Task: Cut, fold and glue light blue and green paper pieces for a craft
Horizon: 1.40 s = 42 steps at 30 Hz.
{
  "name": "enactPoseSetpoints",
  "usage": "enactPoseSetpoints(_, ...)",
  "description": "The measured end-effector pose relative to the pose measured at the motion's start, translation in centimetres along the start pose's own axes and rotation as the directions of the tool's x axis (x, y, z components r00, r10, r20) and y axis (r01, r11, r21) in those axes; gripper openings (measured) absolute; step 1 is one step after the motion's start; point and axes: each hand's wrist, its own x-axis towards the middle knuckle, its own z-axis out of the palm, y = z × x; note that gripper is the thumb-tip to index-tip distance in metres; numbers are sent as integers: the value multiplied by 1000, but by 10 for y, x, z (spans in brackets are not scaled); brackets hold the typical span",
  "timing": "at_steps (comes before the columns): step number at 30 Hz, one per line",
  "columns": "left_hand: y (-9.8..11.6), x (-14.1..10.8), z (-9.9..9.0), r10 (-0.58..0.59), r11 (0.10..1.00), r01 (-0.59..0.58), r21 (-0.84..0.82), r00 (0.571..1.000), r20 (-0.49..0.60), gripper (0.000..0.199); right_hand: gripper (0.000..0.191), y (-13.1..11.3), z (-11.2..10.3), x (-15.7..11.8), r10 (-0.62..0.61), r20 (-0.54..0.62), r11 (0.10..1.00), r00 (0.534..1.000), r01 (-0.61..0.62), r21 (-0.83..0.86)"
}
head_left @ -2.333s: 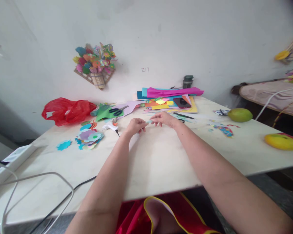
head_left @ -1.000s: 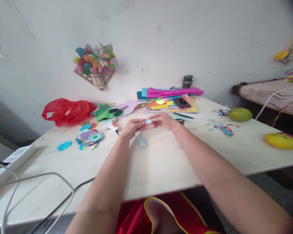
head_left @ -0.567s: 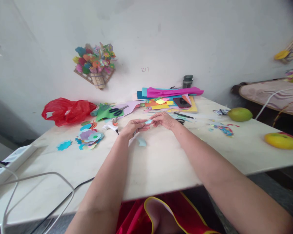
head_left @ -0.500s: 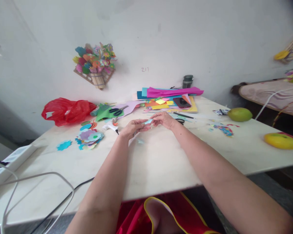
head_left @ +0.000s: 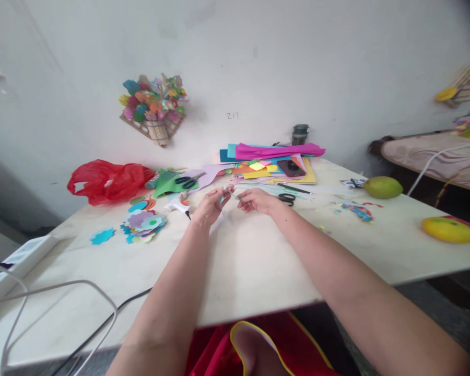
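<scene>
Above the middle of the white table, my left hand (head_left: 210, 207) pinches a small pale blue paper strip (head_left: 234, 195). My right hand (head_left: 257, 201) is closed at the strip's other end, fingertips pressed together. Most of the strip is hidden by the fingers. Just left of my left hand lies a white glue gun (head_left: 177, 205) with a black tip. Black-handled scissors (head_left: 286, 199) rest beside my right wrist, partly behind it.
At left are stacked paper flowers (head_left: 143, 222), a blue cutout (head_left: 102, 236), a red plastic bag (head_left: 109, 180) and a power strip (head_left: 21, 258). Coloured sheets (head_left: 274, 152) and a phone (head_left: 291, 168) lie at the back. Two mangoes (head_left: 383, 187) sit at right.
The pale blue piece has turned and shows as a thinner strip between my fingers. My left hand has tilted more upright, and my right hand has shifted slightly down.
</scene>
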Motion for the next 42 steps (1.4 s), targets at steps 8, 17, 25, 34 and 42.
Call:
enactPoseSetpoints(8,-6,5,3,-58,995,50,-83,994,-89,31,19,1,16,4,-318,-116,923,941,280,-264)
enactPoseSetpoints(17,-5,-2,4,-127,992,127,9,992,-18,28,31,-1,22,2,-301,-134,914,944,245,-322)
enactPoseSetpoints(25,-11,-5,10,-164,984,164,68,986,4,33,22,1,19,5,-306,-236,907,922,206,-367)
enactPoseSetpoints(34,-14,-11,24,-333,939,343,-29,927,173,34,18,-2,22,1,-364,-265,907,893,276,-319)
enactPoseSetpoints(42,-17,-11,33,-357,912,383,-149,918,172,30,21,-2,2,4,-404,-239,893,883,324,-311)
